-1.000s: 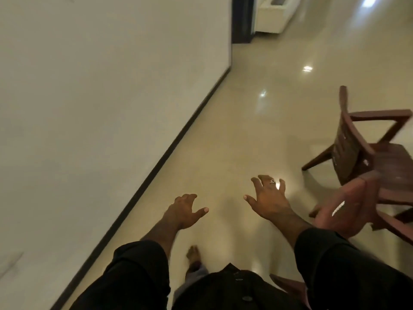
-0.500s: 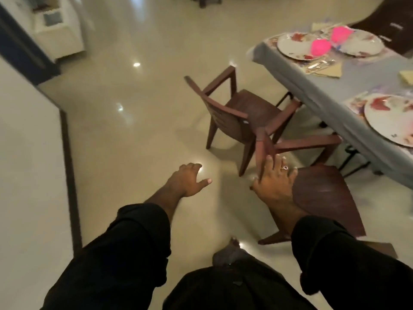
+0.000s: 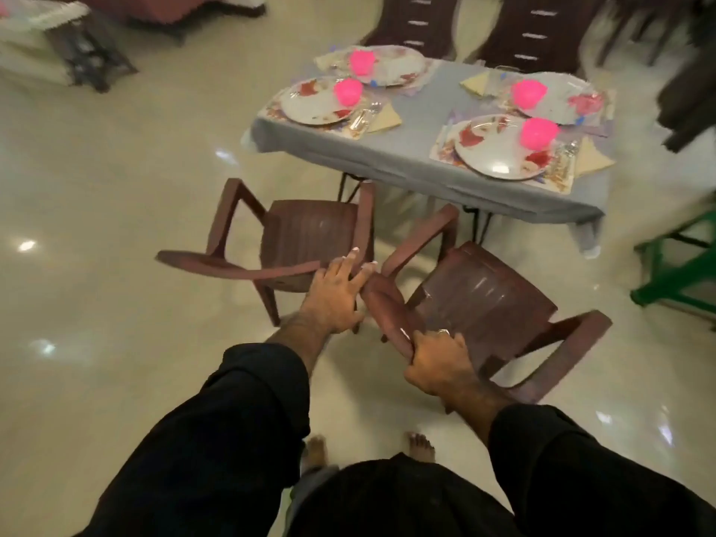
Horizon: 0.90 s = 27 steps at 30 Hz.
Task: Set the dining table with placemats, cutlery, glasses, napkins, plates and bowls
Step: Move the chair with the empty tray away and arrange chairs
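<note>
Two brown chairs are shown on the floor just short of the near edge of the counter (image 3: 387,157), which is draped in a grey cloth and carries four place settings. Each setting has a floral plate, e.g. the near right plate (image 3: 499,151), a pink bowl such as the one at (image 3: 539,132), a yellow napkin (image 3: 591,158) and cutlery (image 3: 561,164) on a placemat (image 3: 558,180); glasses cannot be made out clearly. The setting is judged nearly or fully complete, with seating being arranged. The likeliest fault is judged to be a collision: the left chair (image 3: 306,242) and the right chair (image 3: 484,300) stand almost touching at the inner armrests, so a push toward 12 o'clock could lock them together or strike the counter, jolting bowls off the plates. A snag on the hanging cloth would drag the settings. The polished floor and bare feet could also permit a slip. The left hand (image 3: 335,296) is laid on the back rail of the left chair with its fingers extended and slightly spread, not wrapped round it. The right hand (image 3: 438,366) is clamped on the top rail of the right chair, fingers curled over the edge.
</note>
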Available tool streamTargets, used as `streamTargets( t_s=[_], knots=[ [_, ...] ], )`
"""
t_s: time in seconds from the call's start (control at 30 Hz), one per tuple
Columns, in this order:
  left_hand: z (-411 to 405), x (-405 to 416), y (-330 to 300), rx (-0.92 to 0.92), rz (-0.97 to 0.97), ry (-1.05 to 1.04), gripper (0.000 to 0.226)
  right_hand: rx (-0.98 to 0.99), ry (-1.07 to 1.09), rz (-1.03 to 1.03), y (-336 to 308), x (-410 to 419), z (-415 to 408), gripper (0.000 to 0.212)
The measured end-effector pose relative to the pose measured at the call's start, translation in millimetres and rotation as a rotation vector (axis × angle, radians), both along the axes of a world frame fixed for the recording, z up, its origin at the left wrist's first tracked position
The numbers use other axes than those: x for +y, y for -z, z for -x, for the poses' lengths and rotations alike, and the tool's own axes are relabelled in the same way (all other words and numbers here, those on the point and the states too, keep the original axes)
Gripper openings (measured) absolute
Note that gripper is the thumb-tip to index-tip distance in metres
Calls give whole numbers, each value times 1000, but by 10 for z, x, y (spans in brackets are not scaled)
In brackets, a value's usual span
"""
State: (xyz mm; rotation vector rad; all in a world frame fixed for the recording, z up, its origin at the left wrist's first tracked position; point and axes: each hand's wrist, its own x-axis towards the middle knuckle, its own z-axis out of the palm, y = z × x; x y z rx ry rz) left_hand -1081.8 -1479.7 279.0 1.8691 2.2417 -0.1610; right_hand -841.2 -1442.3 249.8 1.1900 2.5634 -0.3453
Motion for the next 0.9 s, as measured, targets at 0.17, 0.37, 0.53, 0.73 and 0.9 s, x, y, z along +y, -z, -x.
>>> streamTargets(
  t_s=[0.17,0.37,0.53,0.73,0.9],
  knots=[
    [-33,450,134,100,168,462,71,21,369,-31,76,-231,7,46],
    [-139,251,226,165,153,672,54,22,599,-91,84,-579,-79,33],
    [-147,-116,243,184,158,680,57,-25,468,-68,-66,-600,-202,39],
    [-80,-177,246,92,165,563,50,25,431,-3,-131,-496,-189,39],
    [-143,-106,341,81,214,503,58,4,290,140,-121,-254,-340,41]
  ],
)
